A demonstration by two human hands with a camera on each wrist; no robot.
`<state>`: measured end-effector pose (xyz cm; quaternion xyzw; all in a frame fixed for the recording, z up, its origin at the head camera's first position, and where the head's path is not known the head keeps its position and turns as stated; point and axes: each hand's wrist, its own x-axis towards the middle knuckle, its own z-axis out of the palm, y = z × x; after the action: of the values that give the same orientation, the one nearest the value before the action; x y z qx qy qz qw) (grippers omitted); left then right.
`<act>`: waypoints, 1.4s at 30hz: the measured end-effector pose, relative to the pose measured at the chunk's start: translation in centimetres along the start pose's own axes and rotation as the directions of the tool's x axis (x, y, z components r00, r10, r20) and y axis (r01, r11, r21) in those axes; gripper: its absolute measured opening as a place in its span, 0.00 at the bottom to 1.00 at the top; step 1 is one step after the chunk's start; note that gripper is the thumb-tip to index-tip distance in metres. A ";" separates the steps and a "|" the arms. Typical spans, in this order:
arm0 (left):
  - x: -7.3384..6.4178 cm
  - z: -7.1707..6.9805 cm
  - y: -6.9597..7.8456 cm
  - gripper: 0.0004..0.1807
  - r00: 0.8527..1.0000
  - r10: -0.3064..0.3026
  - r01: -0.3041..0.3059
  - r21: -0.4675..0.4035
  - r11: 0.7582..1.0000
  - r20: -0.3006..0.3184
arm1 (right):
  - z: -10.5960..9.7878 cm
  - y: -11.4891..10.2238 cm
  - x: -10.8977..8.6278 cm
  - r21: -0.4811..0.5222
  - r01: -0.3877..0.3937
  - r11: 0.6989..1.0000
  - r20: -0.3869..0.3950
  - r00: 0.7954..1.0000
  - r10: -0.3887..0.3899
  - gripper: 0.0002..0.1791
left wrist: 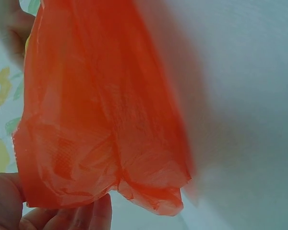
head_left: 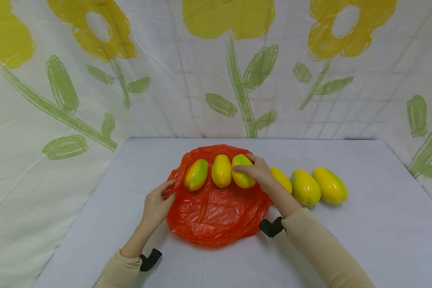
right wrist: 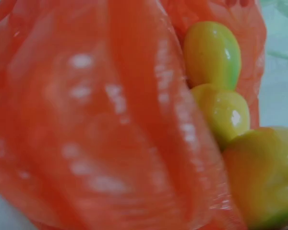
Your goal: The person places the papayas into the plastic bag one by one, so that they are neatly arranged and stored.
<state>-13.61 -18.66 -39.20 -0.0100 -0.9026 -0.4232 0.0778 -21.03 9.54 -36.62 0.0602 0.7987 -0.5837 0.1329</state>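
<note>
A red plastic bag (head_left: 209, 216) lies spread with its mouth open on the table. Two yellow-green papayas (head_left: 221, 171) (head_left: 196, 175) rest side by side in its far part. My right hand (head_left: 259, 170) grips a third papaya (head_left: 243, 172) beside them, thumb and fingers around its upper half. At the bag's left rim is my left hand (head_left: 157, 202); in the left wrist view its thumb and fingers (left wrist: 102, 213) hold the bag's edge (left wrist: 67, 194) between them. The right wrist view shows the bag's raised side (right wrist: 96, 120) covering part of the papayas (right wrist: 212, 55).
Right of the bag, three more papayas (head_left: 281, 180) (head_left: 305, 188) (head_left: 330, 185) lie in a row on the white tabletop (head_left: 374, 228); my right forearm partly covers the nearest. A white curtain with painted flowers (head_left: 216, 80) hangs behind the table. Black straps (head_left: 271, 227) circle both wrists.
</note>
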 end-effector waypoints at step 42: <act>-0.1 0.2 0.1 0.19 1.000 0.014 -0.014 -0.003 1.000 -0.018 | 1.5 2.0 2.1 -0.230 0.017 0.973 -0.066 0.997 -0.033 0.47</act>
<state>-13.49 -18.42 -39.23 -0.0123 -0.9012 -0.4241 0.0890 -22.32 8.61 -39.44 0.0548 0.8655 -0.4869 0.1037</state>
